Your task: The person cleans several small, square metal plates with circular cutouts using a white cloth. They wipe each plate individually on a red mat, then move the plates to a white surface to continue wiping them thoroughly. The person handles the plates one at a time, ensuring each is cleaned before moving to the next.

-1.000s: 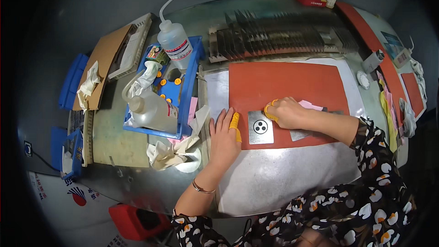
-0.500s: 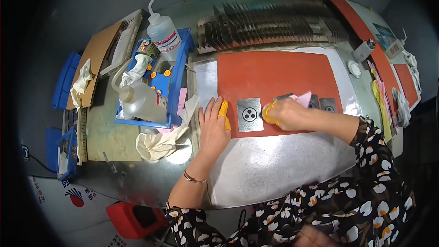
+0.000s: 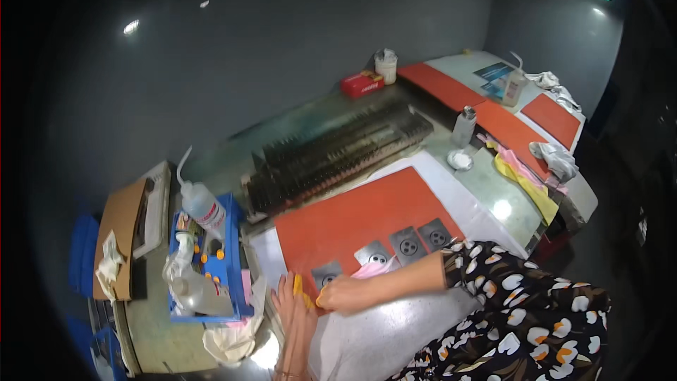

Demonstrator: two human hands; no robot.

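Observation:
My left hand (image 3: 293, 312) lies flat with fingers stretched at the near left edge of a red-orange mat (image 3: 345, 212). A yellow finger cot covers one of its fingers. Close beside it, my right hand (image 3: 347, 295) is closed, with a pink cloth (image 3: 379, 267) showing out of it. Its fingertips, also with a yellow cot, are at the lower edge of a small grey metal plate (image 3: 326, 270) with a black round mark, partly hiding it. Three similar plates lie farther right: one by the cloth (image 3: 370, 250), a second (image 3: 409, 245) and the rightmost (image 3: 435, 235).
A blue crate (image 3: 236, 254) at left holds clear squeeze bottles (image 3: 204, 206) and orange caps. A white cloth (image 3: 229, 344) lies before it. Behind the mat stands a rack of thin metal plates (image 3: 338, 159). To the right are a bottle (image 3: 463, 128), a small dish (image 3: 460, 161) and coloured cloths (image 3: 525, 182).
The view has tilted up and turned, showing more wall. My right hand has moved left across the plate nearest my left hand, with the pink cloth. My left hand stays at the mat's edge.

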